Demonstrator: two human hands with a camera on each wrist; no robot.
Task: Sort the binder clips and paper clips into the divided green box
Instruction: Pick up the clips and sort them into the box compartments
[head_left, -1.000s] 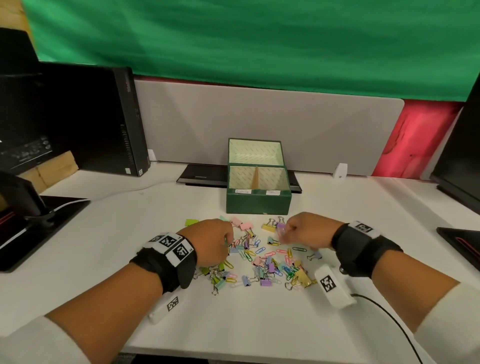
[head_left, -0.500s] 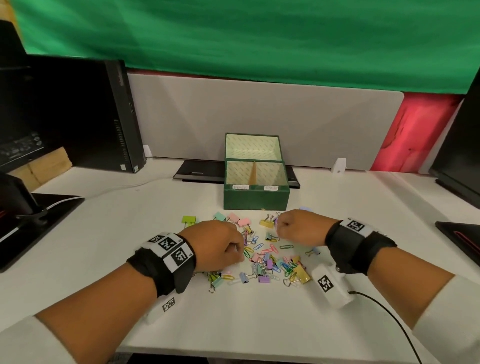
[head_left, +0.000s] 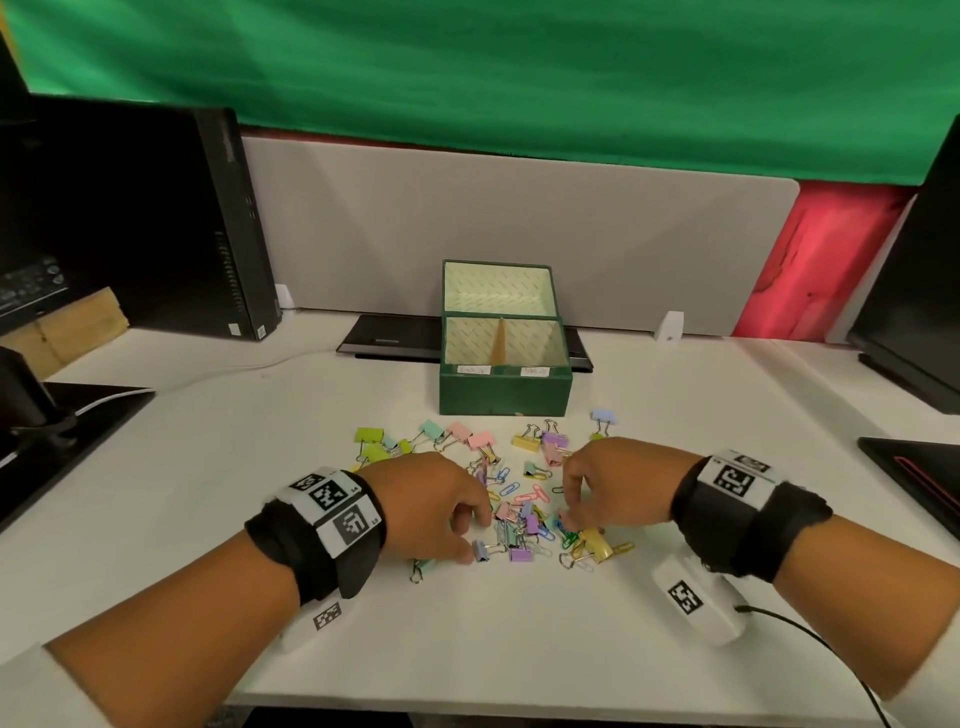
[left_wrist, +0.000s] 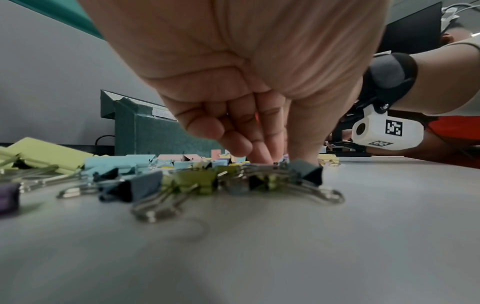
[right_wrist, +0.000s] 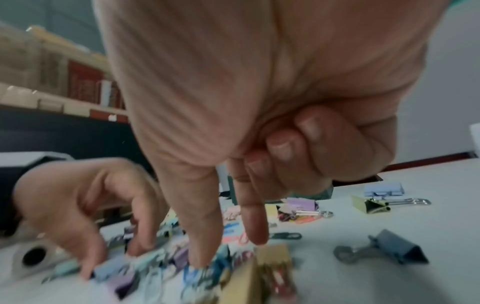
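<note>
The green box (head_left: 505, 397) stands open at the back centre, its lid up and a divider splitting it into left and right compartments. In front of it lies a pile of pastel binder clips and paper clips (head_left: 524, 512). My left hand (head_left: 475, 538) is on the pile's near left, fingertips down on the clips and thumb against a blue binder clip (head_left: 480, 551). In the left wrist view the left hand (left_wrist: 281, 159) stands behind a grey-blue binder clip (left_wrist: 306, 171). My right hand (head_left: 569, 512) points thumb and index, held apart, down into the pile, with nothing seen between them. Its other fingers (right_wrist: 285, 148) are curled.
A black computer tower (head_left: 156, 218) stands at the back left, a dark stand base (head_left: 67, 426) at the left edge. Black equipment (head_left: 914, 312) fills the right side. A flat black device (head_left: 395, 340) lies behind the box. Loose binder clips (head_left: 604, 417) lie near the box front.
Both hands have moved from the far part of the pile toward its near part. The right hand's thumb and index now reach down into the clips.
</note>
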